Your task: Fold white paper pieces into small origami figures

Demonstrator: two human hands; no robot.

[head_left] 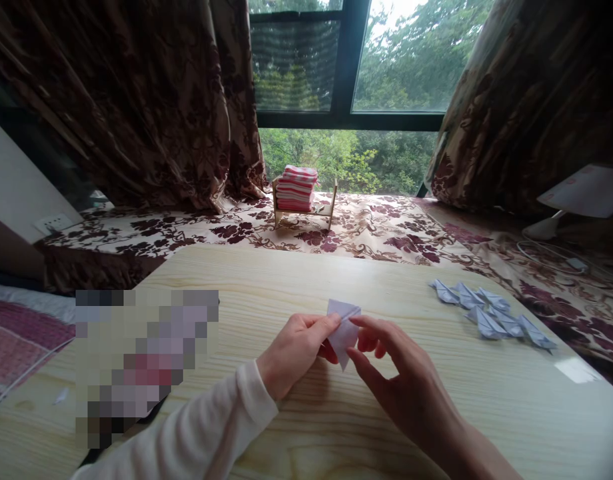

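A small folded piece of pale lavender paper (343, 330) is held just above the light wooden table (296, 280), near its middle. My left hand (294, 353), in a cream sleeve, pinches the paper's left edge between thumb and fingers. My right hand (394, 373) grips the paper's right side and lower point with thumb and forefinger. Both hands are closed on the paper. Several finished folded paper pieces (491, 317) of the same pale colour lie in a loose cluster on the table to the right.
A blurred-out patch (146, 360) covers something on the table's left. Behind the table a patterned brown cloth (386, 233) carries a small wooden rack with striped folded cloths (299, 190). Curtains frame a window. A white lamp base (544, 230) and cable sit at right.
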